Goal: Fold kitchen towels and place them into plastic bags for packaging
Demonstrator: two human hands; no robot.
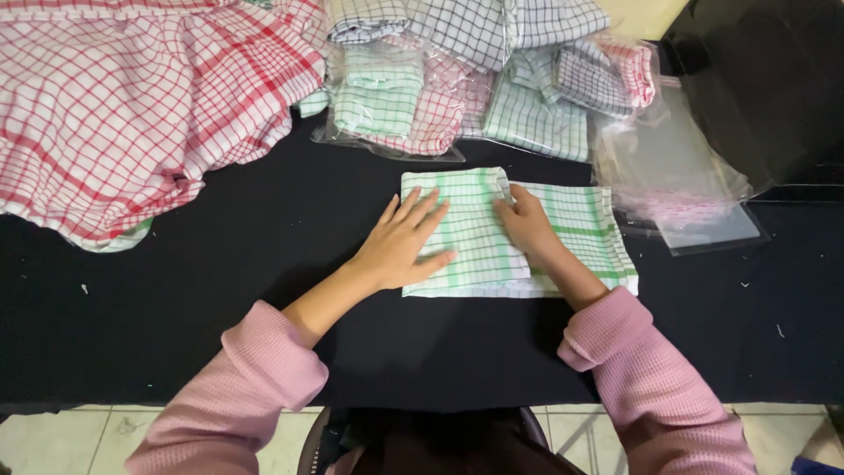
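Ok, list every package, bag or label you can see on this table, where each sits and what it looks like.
Bagged cloths: clear plastic packs of folded green, red and grey checked cloths, at the far edge, above the hands.
Empty bags: stack of flat clear plastic sleeves, rectangular, right of the green checked cloth under both hands.
No labels, signs or screens show.
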